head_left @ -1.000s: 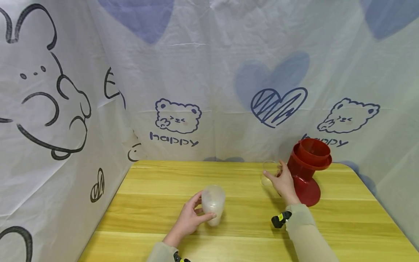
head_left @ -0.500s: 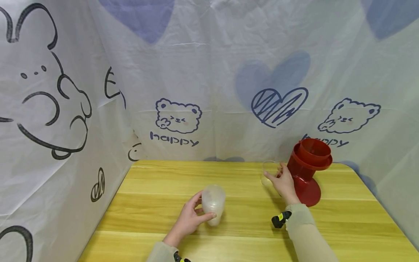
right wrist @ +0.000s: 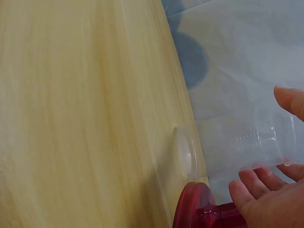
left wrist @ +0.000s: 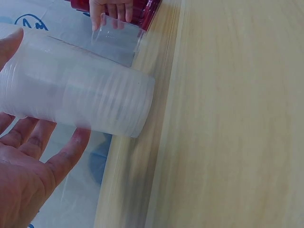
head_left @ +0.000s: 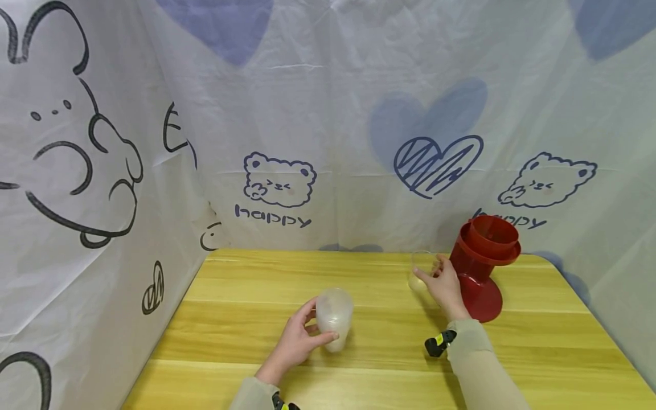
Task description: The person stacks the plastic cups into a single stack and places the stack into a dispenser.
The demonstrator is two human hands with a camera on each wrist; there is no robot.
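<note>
My left hand [head_left: 296, 344] holds a stack of nested clear plastic cups [head_left: 334, 319] near the middle of the table, thumb on one side and fingers on the other. The left wrist view shows the ridged rings of the stacked cups [left wrist: 85, 85] close above the wood. Farther right, my right hand [head_left: 445, 286] grips a single transparent plastic cup [right wrist: 237, 145] between thumb and fingers. That cup is upright, with its base right at the tabletop. Just beside the right hand stands a red plastic holder [head_left: 484, 250] with a round base and a wide, open, collared top.
Both hands are over a wood-grain table [head_left: 246, 285]. A white printed cloth [head_left: 333, 114] with bears and hearts hangs behind the table's back edge and along the left side. Black cameras are strapped on both wrists.
</note>
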